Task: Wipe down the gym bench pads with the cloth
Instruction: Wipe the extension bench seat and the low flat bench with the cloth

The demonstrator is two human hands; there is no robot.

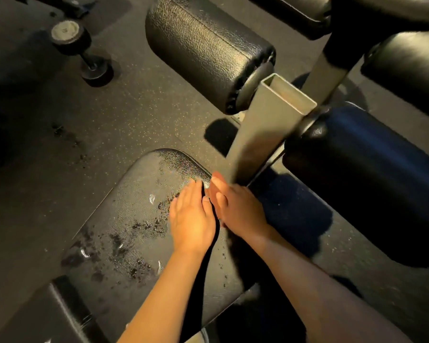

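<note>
Seat pad [124, 219] of the bench fills the near middle of the view, its black vinyl beaded with droplets and dark wet patches across the left half and toward the near left corner. The left hand [191, 219] lies flat on the pad near its far right corner, fingers straight and held together. The right hand [238, 209] lies just beside it, likewise flat with straight fingers, its tips at the foot of the grey steel post [265, 125] at the pad's far right edge; this hand is blurred. I cannot make out the cloth: the dark strip between the palms may be fabric or shadow.

The step looks like wiping the seat. To do it well, keep both palms flat with even weight and draw overlapping strokes from the far edge to the near edge, carrying the wet off the rim and not smearing it. The left half seems to need the most work, as does the seam by the post. The roller pad [203, 50] beyond would come after
</note>
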